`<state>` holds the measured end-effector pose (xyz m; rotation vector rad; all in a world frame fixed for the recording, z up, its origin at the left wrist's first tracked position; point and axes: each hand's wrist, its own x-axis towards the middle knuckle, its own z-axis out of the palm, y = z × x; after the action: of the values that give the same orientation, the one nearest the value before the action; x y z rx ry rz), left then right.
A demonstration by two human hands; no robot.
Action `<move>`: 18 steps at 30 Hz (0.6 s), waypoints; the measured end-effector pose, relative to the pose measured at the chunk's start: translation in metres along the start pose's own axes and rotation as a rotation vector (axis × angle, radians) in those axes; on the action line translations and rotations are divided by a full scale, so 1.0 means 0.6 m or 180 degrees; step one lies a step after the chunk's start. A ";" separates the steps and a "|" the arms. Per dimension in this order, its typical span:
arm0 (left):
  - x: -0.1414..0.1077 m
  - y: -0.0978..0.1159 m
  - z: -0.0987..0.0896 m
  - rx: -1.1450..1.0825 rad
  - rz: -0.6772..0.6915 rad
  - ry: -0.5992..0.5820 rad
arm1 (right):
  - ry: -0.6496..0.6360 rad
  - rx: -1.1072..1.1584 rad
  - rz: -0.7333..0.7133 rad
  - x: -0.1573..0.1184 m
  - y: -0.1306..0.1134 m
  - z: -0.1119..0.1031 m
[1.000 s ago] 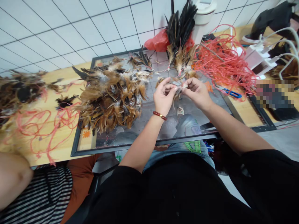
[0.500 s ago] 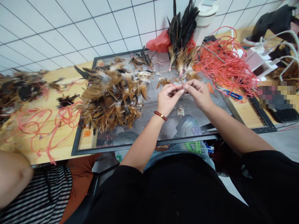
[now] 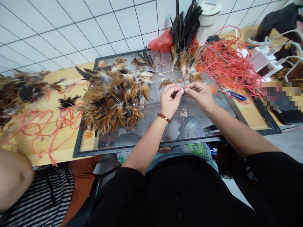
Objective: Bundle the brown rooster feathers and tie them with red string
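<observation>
Above the glass panel, my left hand and my right hand meet at their fingertips. Both are closed in a pinch. A bit of red string shows at the left fingers; what lies between the right thumb and finger is too small to make out. Just beyond my hands are small brown feather bunches. To the left of them spreads a large pile of brown feathers.
Tangled red string heaps at the right, with a blue cutter in front of it. Tall black feathers stand by a red bag and a white cup. A co-worker's striped clothing is at lower left.
Both hands stay pinched together over the panel. The fingertips have shifted slightly to the left, and the right fingers have changed their bend a little.
</observation>
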<state>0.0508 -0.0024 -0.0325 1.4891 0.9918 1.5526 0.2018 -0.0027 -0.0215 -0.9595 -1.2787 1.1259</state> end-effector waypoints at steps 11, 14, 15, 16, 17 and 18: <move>-0.007 -0.006 -0.002 0.0521 0.0260 -0.0140 | -0.0028 0.0013 -0.0069 -0.001 -0.010 0.002; -0.004 -0.010 -0.008 0.0695 0.0758 -0.0259 | 0.0025 -0.0026 -0.0083 0.002 -0.016 -0.004; -0.003 -0.012 -0.009 0.0734 0.0879 -0.0294 | 0.0031 -0.0051 -0.0072 0.003 -0.017 -0.007; -0.002 -0.013 -0.010 0.0776 0.0982 -0.0323 | 0.0018 -0.0086 -0.0062 0.004 -0.019 -0.010; -0.002 -0.015 -0.011 0.0826 0.1074 -0.0342 | -0.0008 -0.0127 -0.0062 0.006 -0.019 -0.013; -0.001 -0.018 -0.012 0.0879 0.1155 -0.0343 | -0.0042 -0.0164 -0.0076 0.007 -0.019 -0.015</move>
<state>0.0435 0.0012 -0.0425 2.0147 0.9385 1.6062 0.2119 -0.0008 -0.0102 -0.9738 -1.3322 1.0872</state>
